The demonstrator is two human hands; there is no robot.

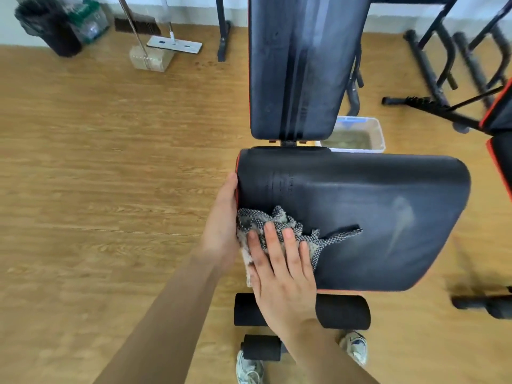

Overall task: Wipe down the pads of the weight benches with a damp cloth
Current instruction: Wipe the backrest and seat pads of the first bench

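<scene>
A black seat pad with orange trim fills the centre of the head view, and the long back pad rises behind it, streaked with wet marks. A crumpled grey patterned cloth lies on the seat pad's near left corner. My right hand presses flat on the cloth with straight fingers. My left hand rests against the pad's left edge, fingers straight along the side.
A clear plastic tub of murky water stands on the wooden floor behind the seat. Foam leg rollers sit below the seat near my shoes. A second bench and rack legs are at the right. A flat mop and black bin stand far left.
</scene>
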